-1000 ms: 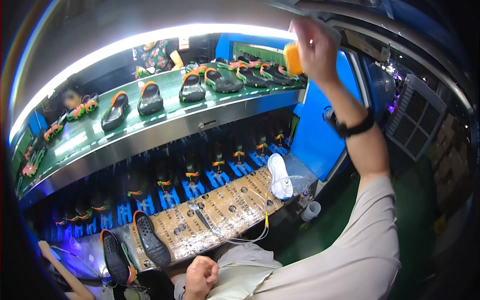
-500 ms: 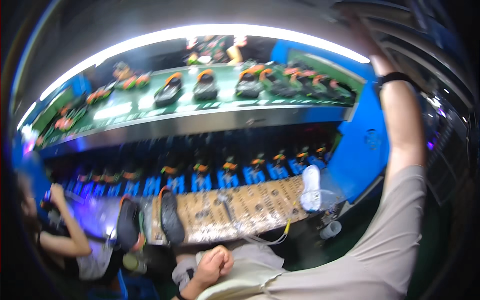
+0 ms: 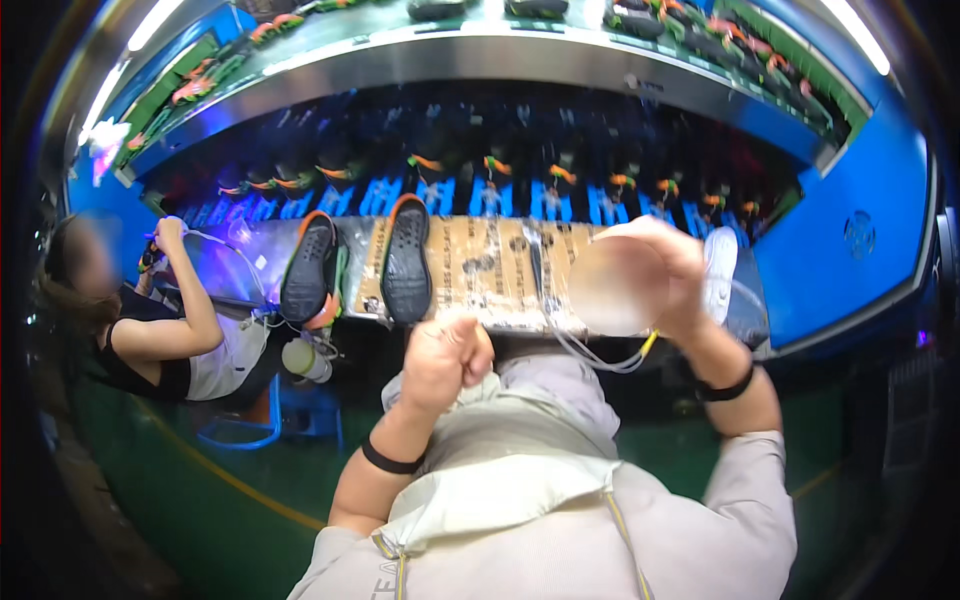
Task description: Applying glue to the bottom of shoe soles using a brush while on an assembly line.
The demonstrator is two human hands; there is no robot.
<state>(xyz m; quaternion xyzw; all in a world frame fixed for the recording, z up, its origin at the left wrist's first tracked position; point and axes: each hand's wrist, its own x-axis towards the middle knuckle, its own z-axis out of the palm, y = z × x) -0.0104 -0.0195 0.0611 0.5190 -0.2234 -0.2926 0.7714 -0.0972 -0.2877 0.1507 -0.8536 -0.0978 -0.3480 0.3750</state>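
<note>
The black shoe (image 3: 407,265) lies on the bench (image 3: 482,285), just beyond my left hand (image 3: 446,362), fingers curled together. My right hand (image 3: 680,272) is down from overhead, near the white shoe (image 3: 720,275), putting both at the bench; its grip I cannot tell.

Shoe factory floor, by all signs. Long green belt (image 3: 370,24) across the top, steel-fronted, carrying rows of dark footwear. Beneath it, a rank of blue holders (image 3: 492,200) with orange-trimmed pieces above. Two black shoes (image 3: 406,265) on a cardboard-covered surface (image 3: 475,285). Large blue machine housing (image 3: 850,215) at right. Co-worker (image 3: 165,340) seated alongside. Strip lights (image 3: 860,32) overhead; green floor (image 3: 180,510), yellow line (image 3: 232,480).
</note>
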